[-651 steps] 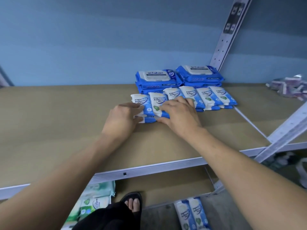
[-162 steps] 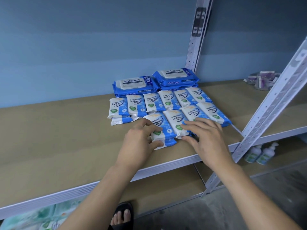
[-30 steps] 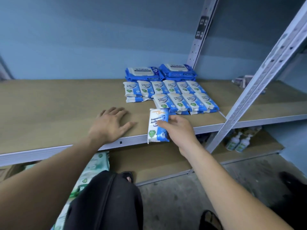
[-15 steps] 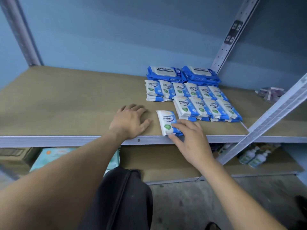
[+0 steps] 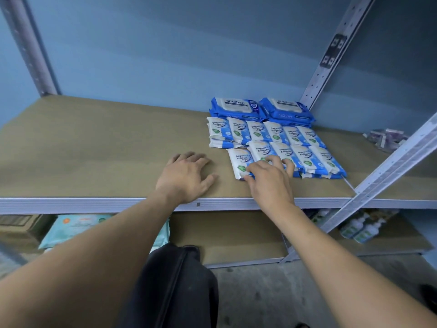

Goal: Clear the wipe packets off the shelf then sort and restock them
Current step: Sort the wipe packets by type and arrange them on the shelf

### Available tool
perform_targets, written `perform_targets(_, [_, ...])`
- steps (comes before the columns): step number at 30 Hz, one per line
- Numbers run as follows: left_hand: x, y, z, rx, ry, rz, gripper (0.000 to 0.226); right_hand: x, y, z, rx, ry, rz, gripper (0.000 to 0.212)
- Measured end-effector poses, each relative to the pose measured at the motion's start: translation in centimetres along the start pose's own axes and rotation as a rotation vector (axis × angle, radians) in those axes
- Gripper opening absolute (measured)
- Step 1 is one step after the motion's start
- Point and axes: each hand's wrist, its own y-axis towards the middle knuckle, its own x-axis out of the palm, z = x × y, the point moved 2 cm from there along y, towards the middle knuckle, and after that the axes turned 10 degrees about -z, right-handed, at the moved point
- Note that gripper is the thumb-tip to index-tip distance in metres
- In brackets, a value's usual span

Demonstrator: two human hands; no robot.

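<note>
Left hand [image 5: 186, 176] palm down on the bare brown board of the shelf [image 5: 94, 150], close to its grey metal front edge, fingers spread and relaxed, nothing in its grasp. Right hand [image 5: 269, 178] just beside it, likewise unclenched, fingertips spread over the near ends of small white-and-blue antibacterial wipe packets, thumb at the near corner of the leftmost front packet [image 5: 237, 162]. That packet flat on the shelf, touching its neighbour, at the left end of the front row of packets [image 5: 314, 159].

Second row of the same small packets [image 5: 264, 133] directly behind, a few more visible underneath at its left end. Behind those, near the blue wall, two stacks of larger blue wipe packs [image 5: 236, 108] side by side, white lids marked "antabax".

Perforated grey metal upright [image 5: 331, 55] at the back right. Small heap of purplish wrapped items [image 5: 385, 138] well apart on the right, too blurred to identify.

On the lower shelf, pale teal soft packs [image 5: 78, 227] beside a cardboard box [image 5: 16, 223] on the left, white pump bottles [image 5: 361, 229] on the right. Dark trouser leg [image 5: 175, 280] below, between the forearms.
</note>
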Motion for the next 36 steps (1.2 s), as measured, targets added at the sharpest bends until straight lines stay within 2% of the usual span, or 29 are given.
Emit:
perform_targets(5, [0.3, 0.2, -0.1, 0.004, -0.02, 0.028, 0.057, 1.0, 1.4, 0.3, 0.004, 0.005, 0.005, 0.013])
perform_targets(11, [0.4, 0.2, -0.2, 0.004, -0.016, 0.025, 0.069, 1.6, 2.1, 0.7, -0.011, 0.085, -0.003, 0.015])
perform_targets(15, [0.3, 0.3, -0.2, -0.001, -0.013, 0.019, 0.061, 1.6, 2.1, 0.8, -0.003, 0.121, -0.039, 0.018])
perform_targets(18, [0.3, 0.1, -0.1, -0.004, -0.007, 0.006, 0.063, 1.2, 2.0, 0.8, -0.005, 0.136, -0.112, 0.023])
perform_targets(21, [0.1, 0.1, -0.1, -0.003, 0.007, -0.021, 0.059, -0.1, 1.9, 0.7, -0.014, 0.131, -0.268, 0.036])
perform_targets(25, [-0.2, 0.1, 0.3, -0.014, 0.033, -0.181, 0.066, -1.9, 1.1, 0.5, -0.073, 0.004, -0.519, 0.055])
perform_targets(28, [-1.3, -0.3, 1.4, -0.042, 0.103, -0.288, 0.076, -3.8, 0.0, 0.5, -0.052, -0.044, -0.556, 0.06])
perform_targets(36, [-7.2, -5.3, 6.2, 0.025, 0.26, -0.264, 0.078, -10.2, -3.4, 0.0, 0.012, -0.068, -0.572, 0.065])
